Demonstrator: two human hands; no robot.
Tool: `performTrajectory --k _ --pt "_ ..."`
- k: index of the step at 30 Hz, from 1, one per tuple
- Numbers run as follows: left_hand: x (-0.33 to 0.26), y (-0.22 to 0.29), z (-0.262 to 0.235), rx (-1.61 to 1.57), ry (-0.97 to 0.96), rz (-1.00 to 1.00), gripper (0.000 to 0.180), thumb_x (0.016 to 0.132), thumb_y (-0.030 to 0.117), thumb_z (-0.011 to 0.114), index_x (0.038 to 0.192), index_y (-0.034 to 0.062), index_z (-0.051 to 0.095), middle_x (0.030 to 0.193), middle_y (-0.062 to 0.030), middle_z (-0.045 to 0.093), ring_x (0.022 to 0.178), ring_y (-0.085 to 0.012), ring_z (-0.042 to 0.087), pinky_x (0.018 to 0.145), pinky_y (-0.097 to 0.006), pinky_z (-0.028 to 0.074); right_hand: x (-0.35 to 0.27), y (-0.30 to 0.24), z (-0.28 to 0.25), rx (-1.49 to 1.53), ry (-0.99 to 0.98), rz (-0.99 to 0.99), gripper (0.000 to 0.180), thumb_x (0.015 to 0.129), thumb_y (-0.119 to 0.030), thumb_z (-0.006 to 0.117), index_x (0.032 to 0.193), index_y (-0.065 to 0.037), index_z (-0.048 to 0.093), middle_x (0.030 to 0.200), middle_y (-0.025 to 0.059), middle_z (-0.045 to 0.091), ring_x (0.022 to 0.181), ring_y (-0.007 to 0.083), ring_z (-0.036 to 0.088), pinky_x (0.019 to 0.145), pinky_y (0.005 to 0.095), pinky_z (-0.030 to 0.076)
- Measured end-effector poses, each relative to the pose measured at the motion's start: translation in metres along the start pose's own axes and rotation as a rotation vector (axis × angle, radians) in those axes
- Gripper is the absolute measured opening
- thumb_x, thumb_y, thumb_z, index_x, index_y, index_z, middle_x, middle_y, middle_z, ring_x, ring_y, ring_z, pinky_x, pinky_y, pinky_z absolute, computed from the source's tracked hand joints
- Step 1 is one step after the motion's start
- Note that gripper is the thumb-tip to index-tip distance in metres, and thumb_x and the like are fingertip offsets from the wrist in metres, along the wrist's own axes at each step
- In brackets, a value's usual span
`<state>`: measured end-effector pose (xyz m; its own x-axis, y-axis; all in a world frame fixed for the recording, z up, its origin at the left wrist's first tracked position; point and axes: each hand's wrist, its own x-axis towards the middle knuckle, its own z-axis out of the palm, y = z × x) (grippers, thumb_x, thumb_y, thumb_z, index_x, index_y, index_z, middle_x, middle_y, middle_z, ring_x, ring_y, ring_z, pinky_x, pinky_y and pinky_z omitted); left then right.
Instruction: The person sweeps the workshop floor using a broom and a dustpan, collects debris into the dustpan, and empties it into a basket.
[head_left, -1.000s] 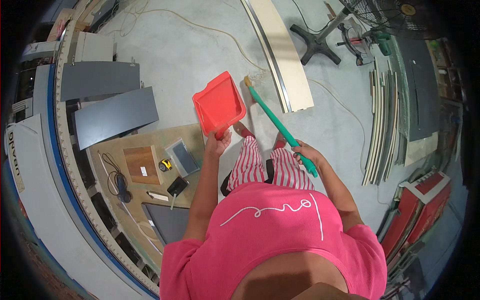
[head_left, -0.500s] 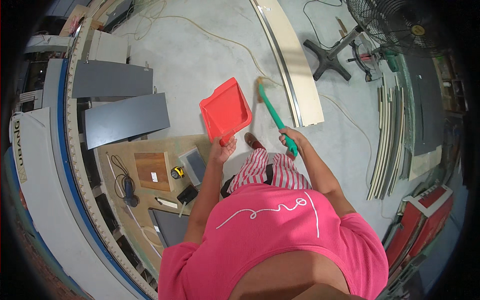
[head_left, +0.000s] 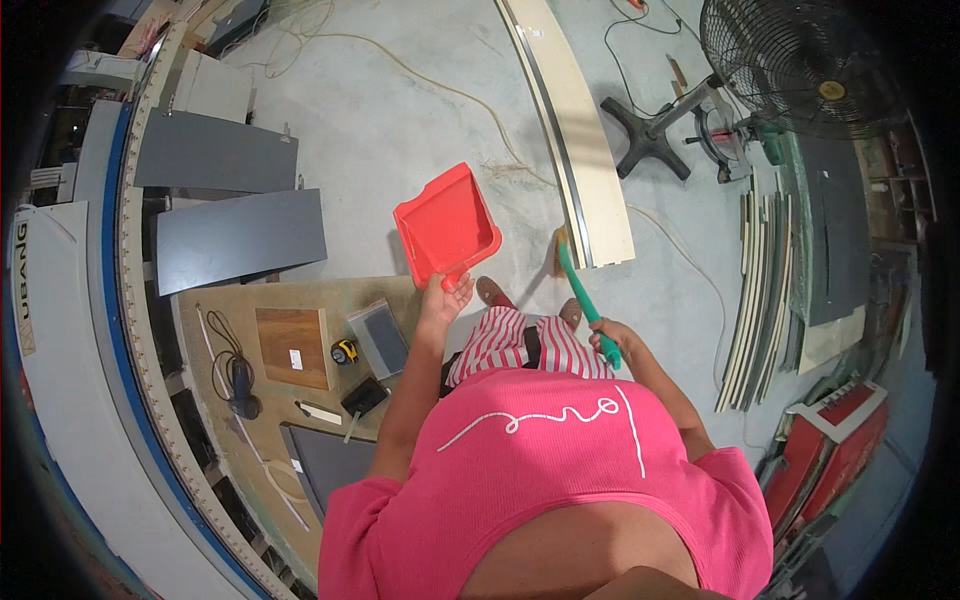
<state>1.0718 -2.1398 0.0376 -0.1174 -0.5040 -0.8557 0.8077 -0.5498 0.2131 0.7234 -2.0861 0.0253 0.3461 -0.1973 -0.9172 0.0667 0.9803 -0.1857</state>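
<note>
My left hand point(head_left: 443, 296) grips the handle of a red plastic dustpan point(head_left: 446, 224), held out flat above the concrete floor. My right hand point(head_left: 607, 340) is closed on the green handle of a hand brush point(head_left: 580, 290), whose bristle head points down toward the floor beside a long cream board point(head_left: 585, 150). I wear a pink shirt and red-and-white striped trousers, and my feet show just below the dustpan.
A low work board point(head_left: 300, 300) at my left carries a wooden sample, a yellow tape measure point(head_left: 344, 351), a grey panel and a corded tool. Grey panels point(head_left: 240, 235) lie beyond it. A pedestal fan point(head_left: 800, 60) and stacked boards point(head_left: 760, 290) stand at the right. A cord snakes across the floor.
The view has shifted forward over the floor. The dustpan stays in my left hand and the brush in my right, its head now nearer the end of the cream board.
</note>
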Motion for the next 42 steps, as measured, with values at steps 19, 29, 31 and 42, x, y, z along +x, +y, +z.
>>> performTrajectory --k 19,29,31,42 --pt "-0.027 0.025 -0.025 0.114 -0.01 0.179 0.037 0.076 0.031 0.033 0.098 0.0034 0.044 0.086 -0.0134 0.053 0.08 -0.0245 0.052 0.069 -0.033 0.04 0.027 -0.035 0.018 0.103 0.011 -0.181 0.014 0.074 -0.01 0.044 0.082 -0.013 0.032 0.058 0.0034 0.04 0.041 0.0069 0.039 0.034 0.0157 0.034" --pt "-0.037 0.052 -0.046 0.045 0.015 0.223 0.038 0.077 0.03 0.032 0.102 0.0031 0.038 0.086 -0.0146 0.052 0.082 -0.0258 0.051 0.07 -0.034 0.039 0.063 -0.07 0.074 0.276 -0.137 0.11 0.015 0.075 -0.013 0.044 0.077 -0.01 0.029 0.051 0.0011 0.038 0.039 0.007 0.037 0.031 0.0179 0.033" --pt "-0.036 0.055 -0.052 0.071 0.015 0.234 0.038 0.077 0.031 0.031 0.102 0.0033 0.039 0.086 -0.0145 0.052 0.082 -0.0255 0.051 0.069 -0.034 0.04 0.057 -0.077 0.087 0.365 -0.205 0.157 0.015 0.075 -0.015 0.044 0.076 -0.011 0.029 0.05 0.0007 0.038 0.038 0.0067 0.037 0.031 0.0197 0.034" --pt "-0.041 0.05 -0.048 0.065 0.054 0.299 0.039 0.077 0.034 0.031 0.097 0.005 0.046 0.083 -0.0086 0.054 0.078 -0.0219 0.052 0.067 -0.032 0.04 0.093 -0.117 0.088 -0.105 0.044 -0.186 0.01 0.074 -0.014 0.04 0.083 -0.011 0.037 0.048 -0.001 0.036 0.036 0.0081 0.037 0.031 0.0197 0.034"
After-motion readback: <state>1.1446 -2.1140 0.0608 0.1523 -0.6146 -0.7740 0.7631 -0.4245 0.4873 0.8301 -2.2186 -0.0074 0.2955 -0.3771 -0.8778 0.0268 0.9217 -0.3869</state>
